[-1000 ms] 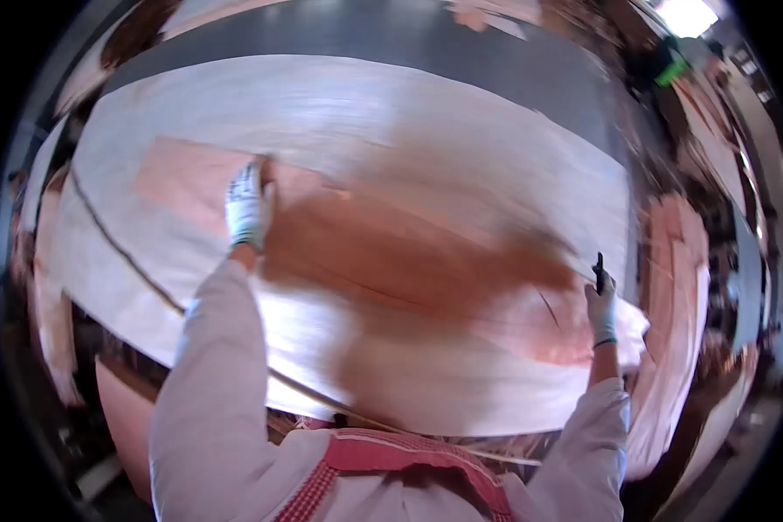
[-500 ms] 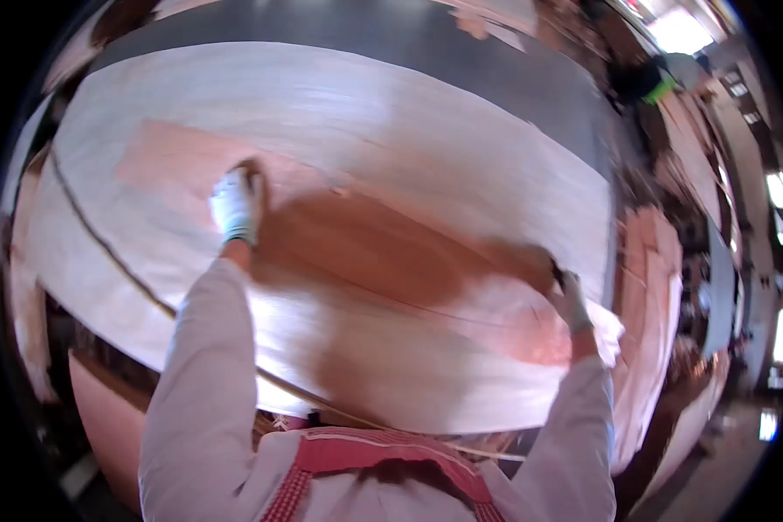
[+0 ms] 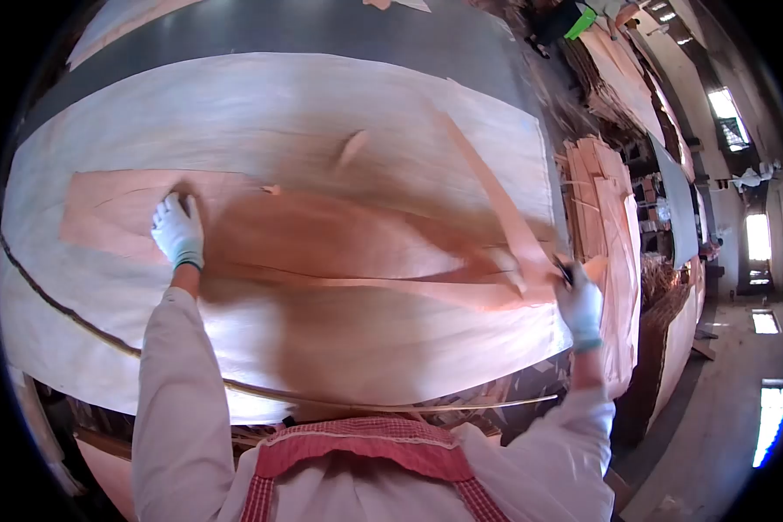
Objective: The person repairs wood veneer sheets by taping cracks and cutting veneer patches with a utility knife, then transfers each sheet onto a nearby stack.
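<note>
A large pale sheet [image 3: 322, 104] lies across the table, with a long reddish-brown veneer piece [image 3: 322, 235] on top of it. My left hand [image 3: 178, 228], in a white glove, presses on the left part of the veneer piece, fingers spread. At the right end of the sheet my gloved right hand [image 3: 578, 300] is closed around a small dark tool [image 3: 565, 273]. A narrow pointed strip [image 3: 496, 196] rises away from the piece beside that hand. One small loose scrap [image 3: 351, 150] shows blurred above the middle of the piece.
Stacked reddish sheets [image 3: 605, 252] stand just right of the table. A thin pale strip [image 3: 461, 404] runs along the near edge. Behind the sheet is the dark tabletop [image 3: 261, 30]. At the upper right, part of a person [image 3: 574, 19] shows with something green.
The view has swung to the right. A narrow strip now stands apart from the veneer piece near my right hand, and a loose scrap has appeared. My left hand still rests on the piece.
</note>
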The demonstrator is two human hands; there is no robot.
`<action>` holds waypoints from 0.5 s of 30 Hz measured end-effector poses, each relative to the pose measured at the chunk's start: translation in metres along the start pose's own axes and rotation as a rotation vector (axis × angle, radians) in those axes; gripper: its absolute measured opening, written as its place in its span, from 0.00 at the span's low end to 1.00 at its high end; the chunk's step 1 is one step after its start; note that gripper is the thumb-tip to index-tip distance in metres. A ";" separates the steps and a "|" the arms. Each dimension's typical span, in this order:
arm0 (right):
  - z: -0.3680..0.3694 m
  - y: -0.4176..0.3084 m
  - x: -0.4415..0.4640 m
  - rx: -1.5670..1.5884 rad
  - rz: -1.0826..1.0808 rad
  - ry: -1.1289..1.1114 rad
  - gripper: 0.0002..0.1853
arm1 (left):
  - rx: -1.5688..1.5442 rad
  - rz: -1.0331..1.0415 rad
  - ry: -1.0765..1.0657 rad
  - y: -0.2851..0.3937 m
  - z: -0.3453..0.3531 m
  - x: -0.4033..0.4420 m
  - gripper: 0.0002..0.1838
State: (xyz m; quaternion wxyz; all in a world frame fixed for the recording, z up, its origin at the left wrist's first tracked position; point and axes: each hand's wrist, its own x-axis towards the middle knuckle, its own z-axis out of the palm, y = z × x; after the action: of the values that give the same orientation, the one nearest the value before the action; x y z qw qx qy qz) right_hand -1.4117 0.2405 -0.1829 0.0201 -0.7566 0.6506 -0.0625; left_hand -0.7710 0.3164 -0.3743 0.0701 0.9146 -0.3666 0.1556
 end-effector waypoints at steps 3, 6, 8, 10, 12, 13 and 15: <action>-0.063 -0.032 -0.065 0.067 0.069 -0.047 0.15 | -0.159 0.036 -0.026 0.001 -0.014 0.006 0.17; -0.101 -0.073 -0.120 0.592 0.263 -0.040 0.15 | 0.432 0.182 -0.028 -0.022 0.067 -0.005 0.13; -0.139 -0.107 -0.153 0.460 0.147 -0.124 0.16 | -0.038 0.052 -0.301 -0.016 0.017 0.007 0.12; -0.160 -0.114 -0.179 0.460 0.062 -0.207 0.13 | -0.234 0.119 -0.136 -0.023 -0.014 0.011 0.15; -0.155 -0.120 -0.176 0.509 0.022 -0.288 0.12 | -0.309 0.076 -0.336 -0.034 0.010 0.026 0.16; -0.153 -0.146 -0.171 0.464 0.031 -0.237 0.13 | -0.360 0.120 -0.362 -0.044 0.032 0.031 0.16; -0.127 -0.128 -0.139 0.509 -0.482 -0.432 0.14 | -0.611 0.122 -0.328 -0.068 -0.006 0.029 0.16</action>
State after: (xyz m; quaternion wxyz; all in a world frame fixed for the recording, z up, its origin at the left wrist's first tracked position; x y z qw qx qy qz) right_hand -1.3217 0.4042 -0.0525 0.3276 -0.8539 0.3993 -0.0639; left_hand -0.7057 0.3486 -0.3596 0.2714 0.8405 -0.4566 -0.1066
